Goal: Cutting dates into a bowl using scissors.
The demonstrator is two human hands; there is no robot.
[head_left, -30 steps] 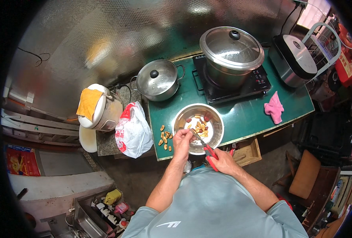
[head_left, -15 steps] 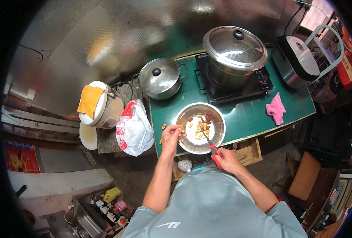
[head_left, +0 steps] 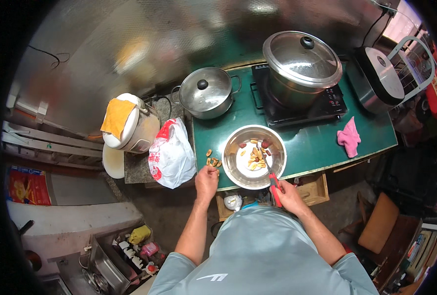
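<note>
My right hand point(head_left: 288, 197) is closed round the red-and-black handles of scissors point(head_left: 275, 189), whose blades reach over the rim into a steel bowl point(head_left: 228, 169). Inside the bowl lie several tan, cut pieces point(head_left: 255, 158) and a few dark red ones, looking like cut dried red dates. To the bowl's left, at the front of the green table, my left hand point(head_left: 207, 183) has its fingertips pressed together on the tabletop. Whatever they may pinch is hidden. Just beyond those fingers lie several tan date-like pieces point(head_left: 212, 160).
Behind the bowl stand a lidded pot point(head_left: 206, 101) and a larger lidded pot point(head_left: 297, 73) on a black induction cooker point(head_left: 263, 101). A pink cloth point(head_left: 348, 137) lies to the right. At left sit a white plastic bag point(head_left: 174, 160) and a rice cooker point(head_left: 142, 130). A wooden drawer point(head_left: 316, 191) juts out below.
My left hand has moved from the bowl's left rim, where it held a tan piece, down and left to the tabletop. The scissors have drawn slightly toward the bowl's right side.
</note>
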